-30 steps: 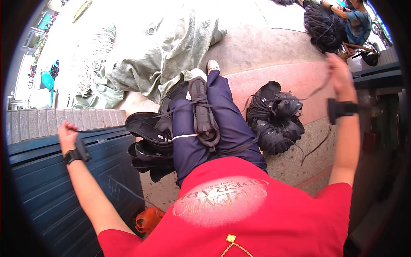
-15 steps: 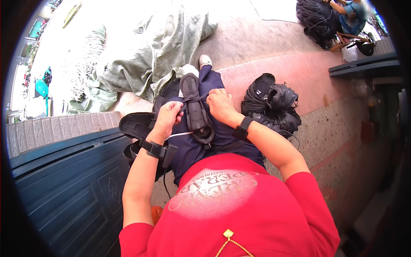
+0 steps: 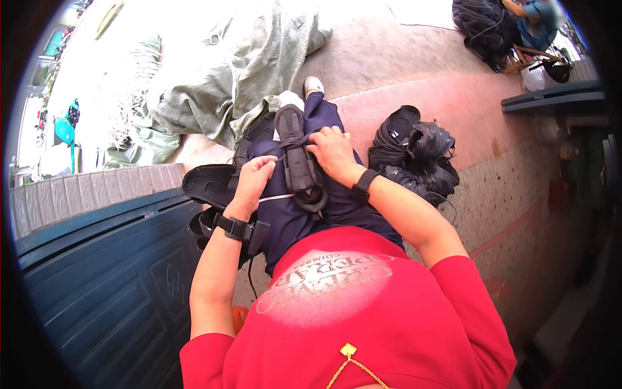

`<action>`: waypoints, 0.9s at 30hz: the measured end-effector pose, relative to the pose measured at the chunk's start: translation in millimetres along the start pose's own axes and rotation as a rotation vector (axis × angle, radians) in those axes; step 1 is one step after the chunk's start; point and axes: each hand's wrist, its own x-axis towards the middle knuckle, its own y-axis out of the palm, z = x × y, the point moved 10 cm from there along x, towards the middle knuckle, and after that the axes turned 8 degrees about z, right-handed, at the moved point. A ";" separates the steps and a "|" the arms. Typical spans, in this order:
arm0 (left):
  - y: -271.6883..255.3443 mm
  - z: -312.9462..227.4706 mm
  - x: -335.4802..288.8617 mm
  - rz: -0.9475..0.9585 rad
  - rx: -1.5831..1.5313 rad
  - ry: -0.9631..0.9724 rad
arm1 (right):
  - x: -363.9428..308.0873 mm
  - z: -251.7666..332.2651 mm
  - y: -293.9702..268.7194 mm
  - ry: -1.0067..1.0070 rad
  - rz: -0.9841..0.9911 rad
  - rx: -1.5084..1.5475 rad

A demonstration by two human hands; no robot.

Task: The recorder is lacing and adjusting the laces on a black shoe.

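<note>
Across my lap lies a black shoe (image 3: pixel 299 170), its long shape pointing away from me. A dark strip (image 3: pixel 293 141) passes over its middle. To the left of the shoe, my left hand (image 3: pixel 256 178) is closed in a pinch, apparently on one end of the strip, which is hard to see against the dark trousers. My right hand (image 3: pixel 334 152) is closed at the shoe's right side, fingertips at the strip; the curled fingers hide part of their hold. A thin white strip (image 3: pixel 275 197) lies across my left thigh.
More black shoe pieces (image 3: pixel 210 184) lie left of my legs. At right on the floor is a pile of black shoes and bundles (image 3: pixel 414 152). A large grey-green sack (image 3: pixel 227 78) lies ahead. A blue panel (image 3: pixel 110 279) stands left. Another person (image 3: pixel 536 26) sits far right beside a black heap (image 3: pixel 483 32).
My right hand has moved slightly left, closer to the shoe and strip. The left hand has shifted a little down and left, away from the shoe's edge.
</note>
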 end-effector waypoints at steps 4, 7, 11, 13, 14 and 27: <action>-7.8 8.7 -1.8 -0.034 0.022 0.022 | 0.1 -1.0 3.4 0.037 0.053 -0.079; -8.2 1.5 5.2 -0.065 0.300 0.122 | 1.1 0.7 6.8 0.029 0.097 -0.051; -14.9 -9.7 9.4 -0.195 0.601 0.161 | 2.2 -3.5 12.7 0.075 0.168 -0.016; -14.4 -12.4 10.8 -0.201 0.613 0.157 | 2.7 -3.8 13.9 0.080 0.179 -0.001; -13.2 -13.7 11.2 -0.197 0.623 0.156 | 2.7 -4.6 14.8 0.089 0.184 0.004; 2.6 -36.5 17.1 -0.237 0.900 0.258 | 5.5 -7.4 20.1 0.102 0.220 0.015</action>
